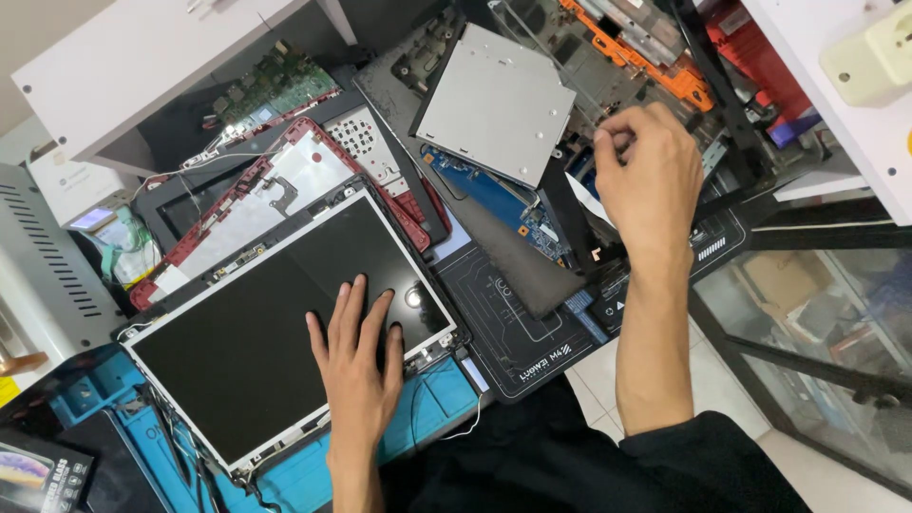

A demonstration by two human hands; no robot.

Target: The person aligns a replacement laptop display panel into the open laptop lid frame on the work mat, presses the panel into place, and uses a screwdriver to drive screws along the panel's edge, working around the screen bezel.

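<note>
My left hand (357, 366) lies flat, fingers spread, on the dark glass of a bare laptop screen panel (256, 323) that rests on a blue work mat (432, 404). My right hand (646, 176) is up at the opened laptop base (494, 204), fingertips pinched together at its far edge near the orange frame parts (655, 62); what it pinches is too small to see. A silver optical drive (494, 104) lies just left of that hand.
A red laptop lid shell (285, 185) lies behind the screen panel. A green circuit board (275, 85) sits under a white shelf (152, 66). A black printed mat (518, 328) covers the bench middle. A glass-fronted cabinet (826, 323) stands right, grey equipment (38, 266) left.
</note>
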